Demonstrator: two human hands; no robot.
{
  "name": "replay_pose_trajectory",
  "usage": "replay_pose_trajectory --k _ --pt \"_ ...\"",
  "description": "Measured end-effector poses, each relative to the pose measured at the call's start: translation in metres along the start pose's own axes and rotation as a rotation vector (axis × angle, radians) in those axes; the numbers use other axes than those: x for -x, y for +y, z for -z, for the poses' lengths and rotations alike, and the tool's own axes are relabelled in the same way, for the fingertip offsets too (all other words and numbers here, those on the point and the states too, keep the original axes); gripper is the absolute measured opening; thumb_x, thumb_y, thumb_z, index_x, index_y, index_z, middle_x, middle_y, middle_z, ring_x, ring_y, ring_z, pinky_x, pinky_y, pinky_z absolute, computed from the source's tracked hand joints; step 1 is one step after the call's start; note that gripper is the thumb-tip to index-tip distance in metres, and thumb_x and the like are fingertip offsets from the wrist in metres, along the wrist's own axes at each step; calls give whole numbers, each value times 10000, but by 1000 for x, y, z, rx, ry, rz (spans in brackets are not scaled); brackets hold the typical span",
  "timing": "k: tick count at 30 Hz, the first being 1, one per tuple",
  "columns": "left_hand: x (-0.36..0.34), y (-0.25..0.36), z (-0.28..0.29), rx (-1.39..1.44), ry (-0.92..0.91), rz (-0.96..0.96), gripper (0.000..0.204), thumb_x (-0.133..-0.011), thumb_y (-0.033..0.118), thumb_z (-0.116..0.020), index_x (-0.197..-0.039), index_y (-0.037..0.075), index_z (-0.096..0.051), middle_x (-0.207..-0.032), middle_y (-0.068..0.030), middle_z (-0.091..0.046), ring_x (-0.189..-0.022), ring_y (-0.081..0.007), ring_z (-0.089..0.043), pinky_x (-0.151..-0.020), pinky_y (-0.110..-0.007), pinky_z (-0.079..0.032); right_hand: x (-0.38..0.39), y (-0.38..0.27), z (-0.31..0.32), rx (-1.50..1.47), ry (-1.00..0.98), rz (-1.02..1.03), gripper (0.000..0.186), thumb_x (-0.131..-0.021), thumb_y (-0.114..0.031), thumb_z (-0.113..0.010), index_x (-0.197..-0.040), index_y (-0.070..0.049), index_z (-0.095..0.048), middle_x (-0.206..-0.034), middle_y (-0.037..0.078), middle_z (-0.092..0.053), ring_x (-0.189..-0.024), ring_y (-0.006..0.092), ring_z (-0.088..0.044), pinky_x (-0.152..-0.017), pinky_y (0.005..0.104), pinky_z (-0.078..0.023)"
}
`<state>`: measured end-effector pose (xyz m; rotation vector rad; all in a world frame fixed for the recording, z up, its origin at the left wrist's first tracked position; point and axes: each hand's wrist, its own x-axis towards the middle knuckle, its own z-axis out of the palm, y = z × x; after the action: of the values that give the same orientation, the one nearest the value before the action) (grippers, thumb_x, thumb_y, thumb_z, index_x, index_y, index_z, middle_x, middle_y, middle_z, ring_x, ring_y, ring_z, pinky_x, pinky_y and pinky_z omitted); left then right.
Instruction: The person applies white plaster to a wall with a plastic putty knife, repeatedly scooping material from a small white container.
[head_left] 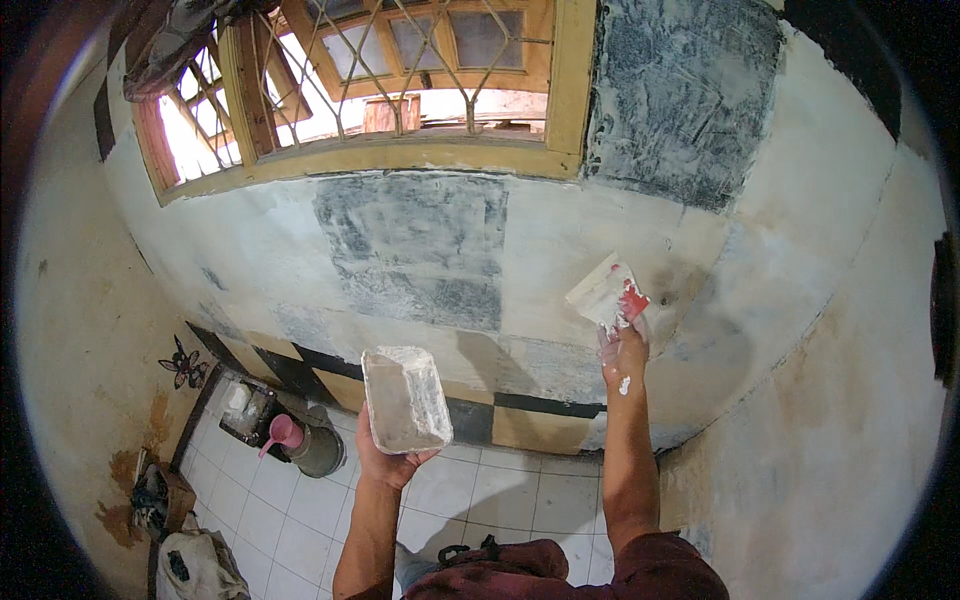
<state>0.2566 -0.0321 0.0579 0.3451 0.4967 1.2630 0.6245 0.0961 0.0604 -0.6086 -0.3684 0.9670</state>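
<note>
My left hand [385, 452] grips a shallow rectangular plastic tub [398, 400] from below, out in front of my body. White paste coats the tub's rim and its right inner side. In my right hand [624, 350], raised against the wall, is a putty knife [608, 292] with a wide pale blade and a red part, smeared with white paste. The blade lies at or very near the wall [560, 235]; I cannot tell if it touches. A white blob sits on my right wrist. The wall around is patchy, whitish with dark grey areas.
Above is a yellow-framed window [430, 155] with a metal grille. On the tiled floor [500, 495] at left stand a dark bucket [318, 452], a pink dipper [284, 432] and a black container with white contents [247, 410]. A pale sack [200, 565] lies at lower left.
</note>
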Motion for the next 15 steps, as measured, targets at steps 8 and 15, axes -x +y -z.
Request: replay_pose_trajectory --k 8,15 --pt "-9 34 5 20 7 2 672 -929 596 -313 -1382 116 -437 -1277 -141 -564 -1060 -348 -629 -771 -555 -562 11 -33 -72 916 290 971 153 -882 -75 -618 -1010 8 -630 -858 85 -655 -719 189 -626 -635 329 -478" --pt "-23 81 28 16 -56 53 675 -934 594 -304 -1388 111 -429 -1294 -149 -548 -1088 -365 -610 -811 -591 -537 -3 1 -96 1454 448 1263 183 -934 -188 -576 -1019 -50 -662 -947 108 -700 -790 256 -669 -692 375 -532"
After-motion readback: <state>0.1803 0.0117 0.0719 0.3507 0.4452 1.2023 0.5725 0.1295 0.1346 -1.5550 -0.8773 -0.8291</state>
